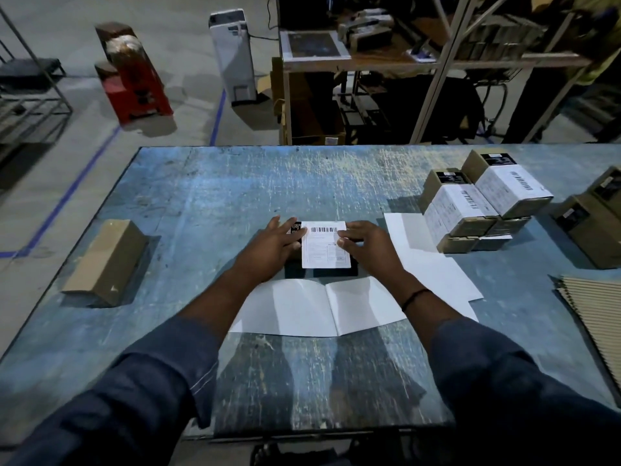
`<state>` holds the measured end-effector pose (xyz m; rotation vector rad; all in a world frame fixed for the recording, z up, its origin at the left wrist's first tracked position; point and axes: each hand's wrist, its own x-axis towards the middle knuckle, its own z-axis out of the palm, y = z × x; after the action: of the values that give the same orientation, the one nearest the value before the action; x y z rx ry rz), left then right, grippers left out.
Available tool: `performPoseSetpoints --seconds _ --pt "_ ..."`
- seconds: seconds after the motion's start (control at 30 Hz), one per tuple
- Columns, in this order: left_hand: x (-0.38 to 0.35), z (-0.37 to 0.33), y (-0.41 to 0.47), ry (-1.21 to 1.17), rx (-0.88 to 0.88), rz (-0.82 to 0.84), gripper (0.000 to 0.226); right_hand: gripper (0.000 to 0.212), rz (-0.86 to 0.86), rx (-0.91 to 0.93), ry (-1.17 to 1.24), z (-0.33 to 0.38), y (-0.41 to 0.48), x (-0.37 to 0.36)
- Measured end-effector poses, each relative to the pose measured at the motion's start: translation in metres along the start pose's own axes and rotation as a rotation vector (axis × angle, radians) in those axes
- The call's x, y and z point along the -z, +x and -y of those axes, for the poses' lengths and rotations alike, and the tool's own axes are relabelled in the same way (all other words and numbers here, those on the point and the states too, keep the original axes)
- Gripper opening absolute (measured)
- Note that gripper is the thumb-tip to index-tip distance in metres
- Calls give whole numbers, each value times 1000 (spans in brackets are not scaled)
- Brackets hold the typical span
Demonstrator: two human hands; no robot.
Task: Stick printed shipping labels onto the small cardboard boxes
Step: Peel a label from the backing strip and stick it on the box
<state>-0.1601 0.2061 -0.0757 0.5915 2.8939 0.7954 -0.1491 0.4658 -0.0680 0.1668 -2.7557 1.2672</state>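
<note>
So right in the middle of the frame you've got the shipping label (324, 245) lying face up on top of a small cardboard box (295, 227). The box is almost all hidden under the label and your hands; only its dark left end peeks out. Your left grip (274, 245) is released, fingers straight and flat over the label's left edge. Your right grip (366, 247) isn't clamped on anything either, its fingertips and thumb just press down on the label's right edge.

Just below that, lower centre, a white backing sheet (319, 311) lies on the blue table (201, 196), and a second white sheet (423, 253) lies to the right of your right grip.

Over on the right of the frame there's a stack of labelled boxes (477, 203), white labels with barcodes facing up. Further right are plain brown boxes (591, 227), and a pile of corrugated cardboard (598, 311) at the right edge. One long brown box (107, 260) lies alone at the left, well apart from everything else.
</note>
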Motion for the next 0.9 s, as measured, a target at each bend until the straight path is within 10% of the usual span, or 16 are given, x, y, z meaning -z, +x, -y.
performPoseSetpoints --seconds 0.33,0.9 --pt "-1 -21 5 -43 133 -176 40 28 26 42 10 -5 5 2" --pt "1 -7 1 340 -156 -188 40 46 -45 366 -310 -29 -16 -17"
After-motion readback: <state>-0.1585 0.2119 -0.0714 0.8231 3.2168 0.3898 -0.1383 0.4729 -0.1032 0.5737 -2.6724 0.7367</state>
